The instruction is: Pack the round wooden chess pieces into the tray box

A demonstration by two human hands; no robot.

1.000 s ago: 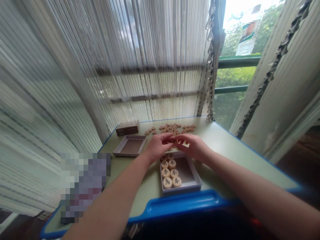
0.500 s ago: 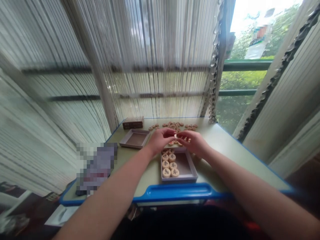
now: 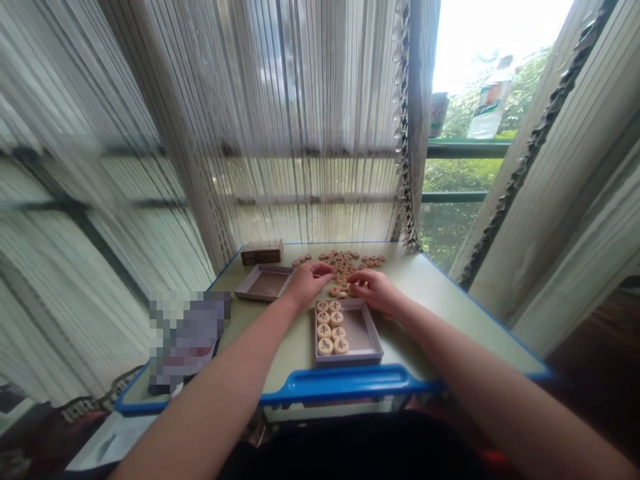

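Note:
My left hand (image 3: pixel 311 281) hovers over the left side of the loose pieces, thumb and fingers apart, with nothing visible in it. My right hand (image 3: pixel 374 288) is on the other side, fingers spread and tips beside a Chinese chess piece (image 3: pixel 344 287); whether they touch it is unclear. Below the hands lies an open shallow box (image 3: pixel 371 333). Two columns of round wooden chess pieces (image 3: pixel 337 319) with dark characters fill its left side, faces up. More loose chess pieces (image 3: pixel 341 259) are scattered beyond my hands.
An empty box lid (image 3: pixel 257 293) lies to the left, with a small brown box (image 3: pixel 262 252) behind it. A blurred-out flat item (image 3: pixel 190 340) rests at the table's left edge. The table (image 3: pixel 450 327) has a blue rim and a moulded front tray (image 3: pixel 345 381). Curtains hang behind.
My hands, which were together around a small piece, have drawn apart and their fingers have spread. The pieces in the box look the same. The view has shifted slightly.

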